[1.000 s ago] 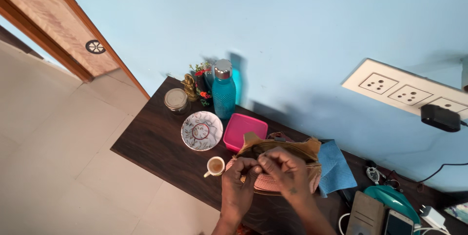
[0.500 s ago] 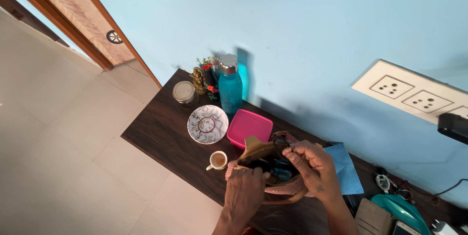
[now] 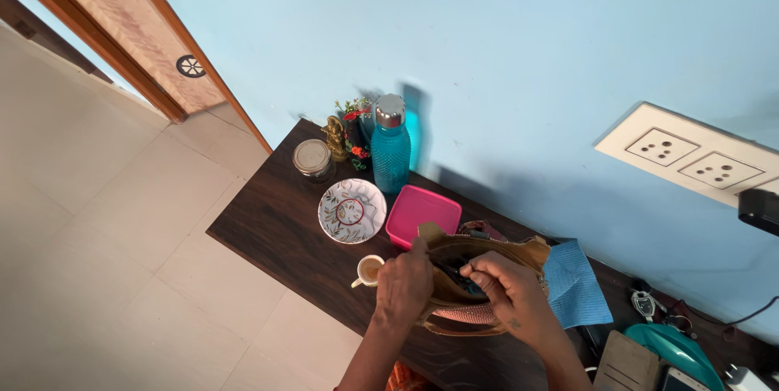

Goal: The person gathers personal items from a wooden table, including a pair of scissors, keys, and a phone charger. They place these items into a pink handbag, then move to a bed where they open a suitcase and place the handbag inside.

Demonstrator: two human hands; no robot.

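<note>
Gripping the tan bag (image 3: 495, 257) are both hands, left (image 3: 403, 284) and right (image 3: 507, 292), beside a pink box (image 3: 423, 215).

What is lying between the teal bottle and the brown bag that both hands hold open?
In the head view, the pink lidded box lies between the teal bottle and the brown bag, its near edge meeting the bag's rim.

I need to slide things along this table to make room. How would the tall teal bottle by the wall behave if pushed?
The teal bottle is tall and narrow, standing upright, so a push near its metal cap would probably tip it. Pushed low, it may slide on the smooth dark table. If it falls, its round body would likely roll, perhaps towards the patterned plate.
</note>
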